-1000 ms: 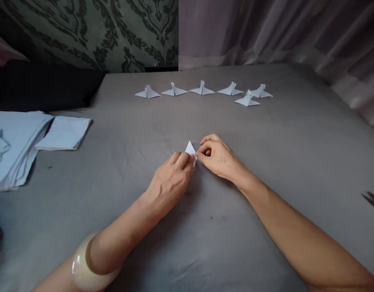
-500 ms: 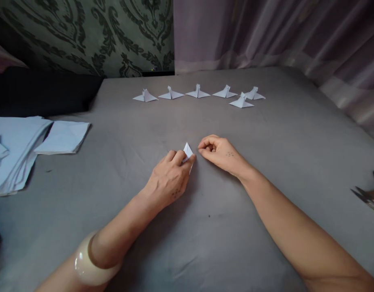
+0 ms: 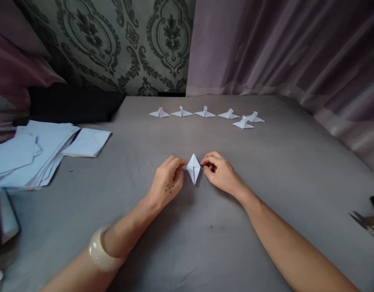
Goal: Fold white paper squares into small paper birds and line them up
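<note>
A small white folded paper, diamond-shaped with crease lines across and down its middle, lies between my two hands. My left hand is closed, thumb and forefinger pinching at the paper's left corner. At the right corner, the curled fingers of my right hand close on the edge in the same way. The tips just cover the corners, so how firmly they grip is hard to see. A pale bangle circles my left forearm.
Several folded paper birds stand along the table's far side. To the left lie a stack of white sheets and a smaller pile of paper squares. Scissors rest at the right edge. Dark cloth lies at the back left.
My left hand has drawn back left from over the folded paper, uncovering its whole diamond shape. The right hand has come to the paper's right corner. The camera view has shifted.
</note>
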A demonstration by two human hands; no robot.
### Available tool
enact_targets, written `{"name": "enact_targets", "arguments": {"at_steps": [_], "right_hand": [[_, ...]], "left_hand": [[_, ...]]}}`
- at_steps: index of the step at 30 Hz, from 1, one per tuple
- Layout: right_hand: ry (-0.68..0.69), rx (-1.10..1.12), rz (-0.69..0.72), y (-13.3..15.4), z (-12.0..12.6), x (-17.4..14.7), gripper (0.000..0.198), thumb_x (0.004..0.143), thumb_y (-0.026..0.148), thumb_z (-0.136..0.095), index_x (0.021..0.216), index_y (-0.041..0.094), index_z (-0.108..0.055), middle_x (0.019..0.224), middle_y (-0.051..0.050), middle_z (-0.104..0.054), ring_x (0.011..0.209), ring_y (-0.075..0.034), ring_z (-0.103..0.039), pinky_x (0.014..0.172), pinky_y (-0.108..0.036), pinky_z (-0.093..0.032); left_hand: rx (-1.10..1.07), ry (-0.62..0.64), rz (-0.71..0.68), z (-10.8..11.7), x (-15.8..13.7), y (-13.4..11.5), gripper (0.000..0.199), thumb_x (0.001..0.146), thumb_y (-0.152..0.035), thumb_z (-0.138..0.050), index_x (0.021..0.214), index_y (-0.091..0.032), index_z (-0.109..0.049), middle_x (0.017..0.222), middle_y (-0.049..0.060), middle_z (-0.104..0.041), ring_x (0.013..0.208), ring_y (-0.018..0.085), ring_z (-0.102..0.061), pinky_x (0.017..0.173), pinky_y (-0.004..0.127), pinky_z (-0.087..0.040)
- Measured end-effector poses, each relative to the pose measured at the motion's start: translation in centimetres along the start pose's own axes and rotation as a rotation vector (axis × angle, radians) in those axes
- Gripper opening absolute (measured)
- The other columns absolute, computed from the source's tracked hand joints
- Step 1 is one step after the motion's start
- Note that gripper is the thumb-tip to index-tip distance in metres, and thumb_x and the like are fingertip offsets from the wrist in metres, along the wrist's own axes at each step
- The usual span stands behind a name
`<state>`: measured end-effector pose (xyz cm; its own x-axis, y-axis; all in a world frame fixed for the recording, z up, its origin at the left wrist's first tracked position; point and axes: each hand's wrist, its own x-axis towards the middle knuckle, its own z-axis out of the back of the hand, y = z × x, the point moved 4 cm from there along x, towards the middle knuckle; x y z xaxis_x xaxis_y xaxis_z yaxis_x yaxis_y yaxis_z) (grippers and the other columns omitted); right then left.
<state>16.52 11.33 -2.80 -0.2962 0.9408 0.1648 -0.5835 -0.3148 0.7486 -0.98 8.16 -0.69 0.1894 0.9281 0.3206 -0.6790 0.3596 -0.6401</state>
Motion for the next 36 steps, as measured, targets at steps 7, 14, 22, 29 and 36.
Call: {"name": "enact_targets", "arguments": {"at_steps": [7,14,22,29,36], "right_hand": [[0.029,-0.044,0.052,0.9,-0.3,-0.4,0.016,0.076,0.012,-0.053,0.085,0.02,-0.063,0.097,-0.003,-0.058,0.072,-0.011,-0.056,0.071,-0.026,-0.047],[0.026,0.033,0.044,1.6,-0.4,-0.6,0.021,0.083,0.017,-0.051,0.098,0.022,-0.065,0.094,-0.003,-0.065,0.079,-0.014,-0.061,0.075,-0.028,-0.049],[0.016,0.419,0.007,2.4,-1.0,-1.1,0.03,0.087,0.02,-0.05,0.117,0.022,-0.054,0.106,-0.007,-0.067,0.094,-0.016,-0.066,0.084,-0.032,-0.054],[-0.108,0.297,0.143,3.5,-0.3,-1.3,0.026,0.086,0.018,-0.051,0.11,0.023,-0.058,0.101,-0.006,-0.066,0.089,-0.016,-0.064,0.08,-0.03,-0.053],[-0.094,0.446,-0.092,1.9,-1.0,-0.9,0.029,0.083,0.03,-0.058,0.11,0.019,-0.056,0.093,-0.006,-0.067,0.082,-0.016,-0.065,0.071,-0.028,-0.052]], "left_hand": [[0.077,0.101,-0.083,-1.1,-0.5,-0.8,0.027,0.08,-0.011,-0.047,0.104,-0.016,-0.057,0.093,0.009,-0.064,0.086,0.02,-0.06,0.075,0.033,-0.05],[0.187,0.129,-0.1,-1.6,-0.7,-1.3,0.044,0.078,-0.043,-0.064,0.11,-0.014,-0.053,0.098,0.012,-0.063,0.09,0.025,-0.058,0.078,0.042,-0.05],[-0.319,0.062,0.209,-0.7,-0.2,-0.9,0.021,0.086,-0.025,-0.052,0.106,-0.019,-0.056,0.093,0.006,-0.069,0.076,0.016,-0.064,0.068,0.029,-0.051],[-0.813,-0.014,0.475,-1.5,0.1,0.4,0.028,0.078,-0.039,-0.065,0.091,-0.015,-0.056,0.08,0.005,-0.07,0.067,0.014,-0.063,0.058,0.022,-0.045],[-0.909,0.044,0.606,-2.1,0.0,0.7,0.022,0.077,-0.035,-0.062,0.085,-0.014,-0.057,0.065,-0.001,-0.064,0.057,0.01,-0.056,0.057,0.021,-0.044]]}}
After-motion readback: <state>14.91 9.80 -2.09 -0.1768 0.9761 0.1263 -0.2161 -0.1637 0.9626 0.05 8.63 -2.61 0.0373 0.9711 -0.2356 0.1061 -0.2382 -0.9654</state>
